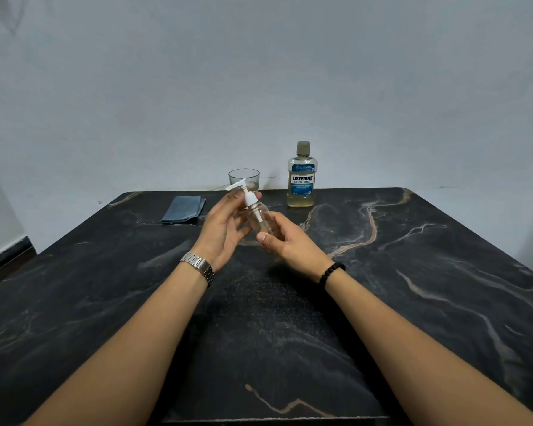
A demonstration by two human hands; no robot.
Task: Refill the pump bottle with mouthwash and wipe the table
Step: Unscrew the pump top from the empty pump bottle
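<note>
A small clear pump bottle [260, 221] is held tilted above the dark marble table [413, 302], in the middle. My right hand [285, 239] grips the bottle's body from the right. My left hand [225, 224] holds the white pump head [247, 195] at the collar, fingers around it. The pump's tube still reaches into the bottle. The bottle looks empty. A mouthwash bottle [302, 176] with a blue label and yellowish liquid at its bottom stands capped at the far edge.
A clear empty glass [243, 177] stands at the far edge, behind the pump head. A folded grey-blue cloth [183, 209] lies at the far left of the table. A pale wall runs behind the table.
</note>
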